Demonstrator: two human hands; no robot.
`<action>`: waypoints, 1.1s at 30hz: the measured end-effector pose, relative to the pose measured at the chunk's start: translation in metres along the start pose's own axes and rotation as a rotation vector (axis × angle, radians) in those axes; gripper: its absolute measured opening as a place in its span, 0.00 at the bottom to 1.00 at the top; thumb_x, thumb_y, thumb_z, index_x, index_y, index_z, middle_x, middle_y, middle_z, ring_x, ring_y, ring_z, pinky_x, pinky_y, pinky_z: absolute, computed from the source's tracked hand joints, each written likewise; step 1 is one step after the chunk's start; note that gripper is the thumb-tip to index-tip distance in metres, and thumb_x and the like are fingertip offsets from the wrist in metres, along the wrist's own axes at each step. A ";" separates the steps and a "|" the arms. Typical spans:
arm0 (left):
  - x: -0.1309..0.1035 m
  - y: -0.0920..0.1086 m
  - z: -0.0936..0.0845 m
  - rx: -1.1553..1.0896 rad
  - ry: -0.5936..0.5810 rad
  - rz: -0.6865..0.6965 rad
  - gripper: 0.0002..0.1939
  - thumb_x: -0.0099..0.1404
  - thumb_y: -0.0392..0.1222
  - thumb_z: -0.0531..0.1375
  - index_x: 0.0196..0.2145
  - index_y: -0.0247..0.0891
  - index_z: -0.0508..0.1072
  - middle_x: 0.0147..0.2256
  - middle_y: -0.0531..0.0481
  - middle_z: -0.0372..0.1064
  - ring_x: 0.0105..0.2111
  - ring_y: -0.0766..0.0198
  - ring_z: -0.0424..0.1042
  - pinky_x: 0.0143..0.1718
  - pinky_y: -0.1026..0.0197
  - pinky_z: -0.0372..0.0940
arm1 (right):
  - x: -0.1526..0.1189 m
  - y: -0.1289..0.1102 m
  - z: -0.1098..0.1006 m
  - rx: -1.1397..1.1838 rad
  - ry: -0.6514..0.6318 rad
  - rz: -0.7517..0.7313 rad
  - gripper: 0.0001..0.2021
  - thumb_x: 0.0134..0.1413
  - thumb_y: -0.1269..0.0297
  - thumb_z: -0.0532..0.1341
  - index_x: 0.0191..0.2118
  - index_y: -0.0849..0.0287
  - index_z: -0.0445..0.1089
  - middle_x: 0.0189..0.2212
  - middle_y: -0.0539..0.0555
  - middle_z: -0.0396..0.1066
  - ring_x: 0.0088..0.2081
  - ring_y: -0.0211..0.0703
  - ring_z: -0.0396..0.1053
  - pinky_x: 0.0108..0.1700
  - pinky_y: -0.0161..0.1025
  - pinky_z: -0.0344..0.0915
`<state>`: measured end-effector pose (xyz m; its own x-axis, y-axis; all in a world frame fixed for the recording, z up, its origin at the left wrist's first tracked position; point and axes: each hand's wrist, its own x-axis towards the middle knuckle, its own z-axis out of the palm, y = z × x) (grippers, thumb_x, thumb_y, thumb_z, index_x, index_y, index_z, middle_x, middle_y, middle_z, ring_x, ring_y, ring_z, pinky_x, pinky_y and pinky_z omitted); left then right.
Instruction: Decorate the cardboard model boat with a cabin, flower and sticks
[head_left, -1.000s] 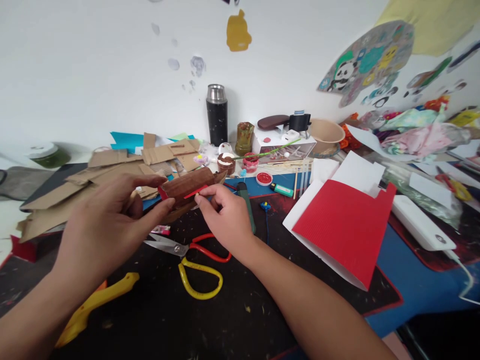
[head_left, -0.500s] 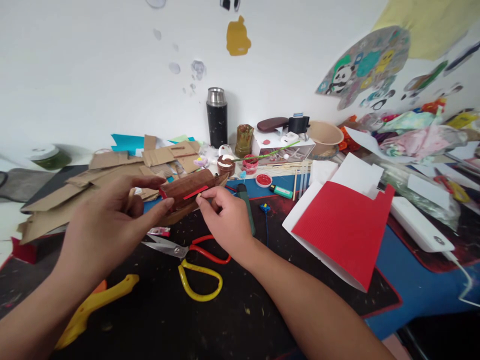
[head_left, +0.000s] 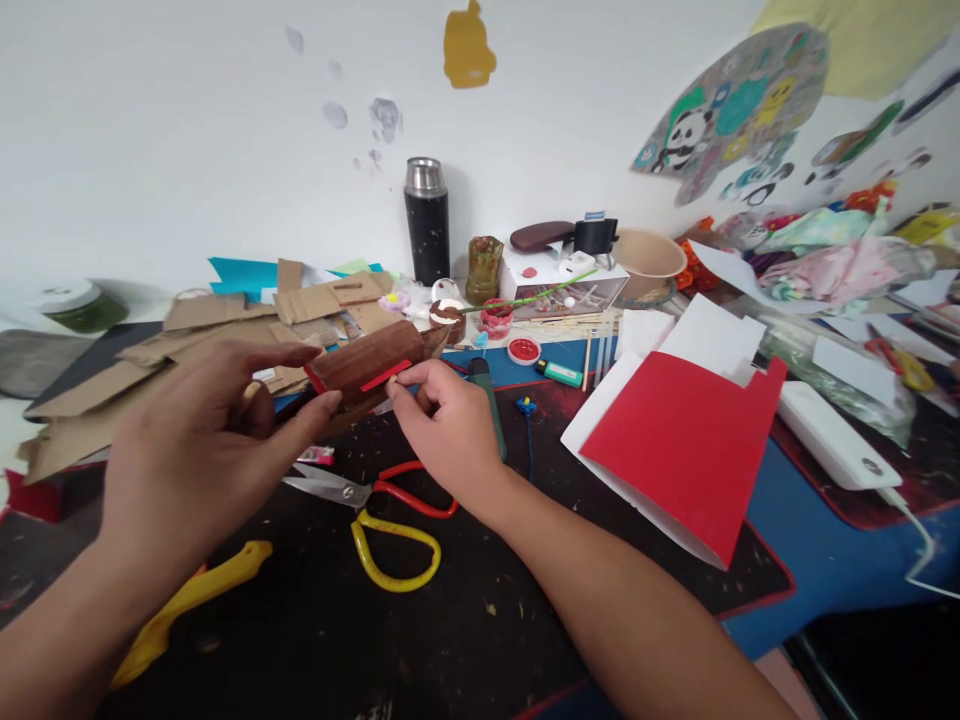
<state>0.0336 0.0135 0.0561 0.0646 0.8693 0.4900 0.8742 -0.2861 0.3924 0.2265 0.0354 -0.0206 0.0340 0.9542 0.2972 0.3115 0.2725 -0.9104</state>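
Observation:
My left hand [head_left: 202, 430] grips the left end of a brown-painted model [head_left: 375, 357] between thumb and fingers. The model has a rounded top and a pointed right end, and looks like a small cardboard boat. A narrow red strip [head_left: 385, 375] lies along its near side; a red edge shows at its left end. At that strip's right part, my right hand [head_left: 442, 415] is closed in a pinch, with a small pale bit at the fingertips that I cannot make out. Scissors [head_left: 360, 495] with one red and one yellow handle lie open on the black mat below.
Red corrugated paper [head_left: 675, 445] lies at right beside a white power strip [head_left: 836, 435]. Cardboard scraps [head_left: 202, 340] pile at left. Behind stand a black flask [head_left: 427, 225] and small paint pots [head_left: 523, 350]. A yellow-handled tool [head_left: 195, 605] lies near my left forearm.
The view has shifted slightly, so everything sits a little higher and further left. Both hands keep their hold at the model, and the red strip stays along its side.

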 end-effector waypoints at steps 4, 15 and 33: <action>0.002 0.000 -0.001 -0.096 -0.072 -0.189 0.25 0.69 0.66 0.63 0.52 0.47 0.82 0.20 0.62 0.59 0.20 0.64 0.58 0.25 0.60 0.51 | -0.001 -0.002 -0.001 0.006 0.006 0.004 0.06 0.70 0.59 0.68 0.41 0.54 0.79 0.25 0.46 0.76 0.26 0.40 0.71 0.35 0.37 0.66; 0.008 -0.014 -0.005 -0.036 -0.033 -0.117 0.24 0.70 0.65 0.64 0.53 0.47 0.84 0.20 0.63 0.57 0.19 0.66 0.58 0.26 0.62 0.52 | -0.001 -0.004 -0.004 -0.082 -0.089 -0.005 0.06 0.71 0.60 0.68 0.41 0.54 0.79 0.24 0.43 0.72 0.25 0.38 0.68 0.34 0.37 0.60; 0.001 -0.010 -0.008 0.104 0.004 0.144 0.26 0.79 0.60 0.59 0.58 0.39 0.82 0.25 0.58 0.60 0.23 0.62 0.62 0.28 0.60 0.55 | -0.001 -0.005 -0.005 -0.224 -0.106 -0.015 0.03 0.72 0.62 0.69 0.45 0.54 0.80 0.27 0.45 0.77 0.27 0.39 0.71 0.35 0.38 0.60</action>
<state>0.0211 0.0141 0.0584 0.1914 0.8206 0.5384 0.9008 -0.3647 0.2356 0.2296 0.0328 -0.0146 -0.0680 0.9612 0.2674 0.5145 0.2634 -0.8160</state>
